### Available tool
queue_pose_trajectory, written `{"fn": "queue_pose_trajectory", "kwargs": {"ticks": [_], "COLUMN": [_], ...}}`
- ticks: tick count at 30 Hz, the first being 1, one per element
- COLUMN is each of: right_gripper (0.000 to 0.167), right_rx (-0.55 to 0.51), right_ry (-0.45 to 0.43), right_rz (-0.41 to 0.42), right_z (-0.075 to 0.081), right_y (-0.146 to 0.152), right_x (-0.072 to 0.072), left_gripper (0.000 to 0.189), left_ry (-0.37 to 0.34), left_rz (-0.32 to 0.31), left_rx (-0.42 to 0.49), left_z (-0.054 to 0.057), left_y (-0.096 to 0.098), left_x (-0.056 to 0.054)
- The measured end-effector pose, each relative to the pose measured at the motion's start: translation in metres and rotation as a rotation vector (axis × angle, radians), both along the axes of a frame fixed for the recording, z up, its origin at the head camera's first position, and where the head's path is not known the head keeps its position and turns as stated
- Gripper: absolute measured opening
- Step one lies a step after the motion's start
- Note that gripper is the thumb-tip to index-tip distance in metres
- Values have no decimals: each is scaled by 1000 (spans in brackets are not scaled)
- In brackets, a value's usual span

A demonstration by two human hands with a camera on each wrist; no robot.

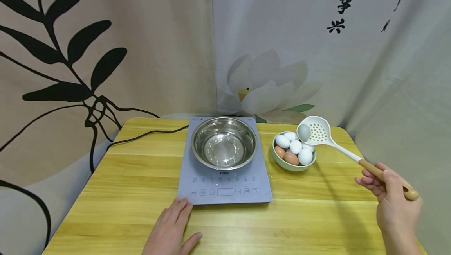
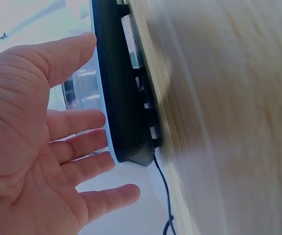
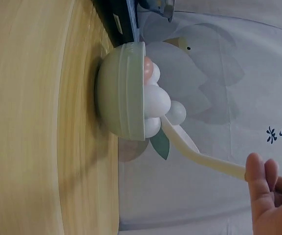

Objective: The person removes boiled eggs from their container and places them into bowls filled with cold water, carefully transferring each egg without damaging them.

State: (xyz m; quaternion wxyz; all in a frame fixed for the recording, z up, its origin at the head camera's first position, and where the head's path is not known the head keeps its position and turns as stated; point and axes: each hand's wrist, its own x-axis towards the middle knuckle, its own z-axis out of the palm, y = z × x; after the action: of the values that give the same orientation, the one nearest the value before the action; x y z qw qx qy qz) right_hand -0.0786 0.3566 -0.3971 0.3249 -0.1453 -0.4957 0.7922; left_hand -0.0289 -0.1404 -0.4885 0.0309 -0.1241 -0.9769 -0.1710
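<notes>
My right hand (image 1: 398,196) grips the wooden handle of a white slotted skimmer (image 1: 322,131). A pale egg (image 1: 303,133) lies at the left side of the skimmer's head, over the back right of a green bowl (image 1: 294,167). White eggs (image 1: 296,147) and brown eggs (image 1: 291,158) fill that bowl. In the right wrist view the skimmer's head (image 3: 180,138) is close against the piled eggs. My left hand (image 1: 172,227) lies with fingers extended, its fingertips at the front left corner of the induction cooker (image 1: 225,186). A shiny steel pot (image 1: 224,164) stands on the cooker.
The wooden table (image 1: 141,176) carries the cooker on its middle and the bowl to the right. A black cord (image 1: 151,132) runs left from the cooker over the table's edge. Behind hangs a printed curtain (image 1: 169,43).
</notes>
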Motion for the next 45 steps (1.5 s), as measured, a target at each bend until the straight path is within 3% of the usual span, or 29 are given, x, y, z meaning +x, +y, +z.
{"fn": "queue_pose_trajectory", "kwargs": {"ticks": [8,17,21,29,35,41,45], "right_gripper": [28,31,30,33,36,37,37], "right_rx": [46,418,493,349,194,150,-2], "right_ry": [-19,-6,55,189,147,126,143], "right_rz": [-48,-92,-94,-118,-160,-155,-130], "right_z": [5,13,14,18,22,17,16], "right_y": [-1,-12,-16,-22,-24,-22,-17], "right_x": [8,24,25,29,32,34,32], "left_gripper": [79,80,79,79,80,82,81], "left_ry": [20,38,45,30,-6,-3,3], "left_rz": [-1,-13,-6,-2,1,-14,-11], "left_rx": [-1,-16,-6,12,27,11,10], "left_z": [-1,-2,-2,-2,0,-2,-1], "left_y": [0,-3,-2,0,0,-3,-2], "left_x": [0,0,0,0,-1,0,1]}}
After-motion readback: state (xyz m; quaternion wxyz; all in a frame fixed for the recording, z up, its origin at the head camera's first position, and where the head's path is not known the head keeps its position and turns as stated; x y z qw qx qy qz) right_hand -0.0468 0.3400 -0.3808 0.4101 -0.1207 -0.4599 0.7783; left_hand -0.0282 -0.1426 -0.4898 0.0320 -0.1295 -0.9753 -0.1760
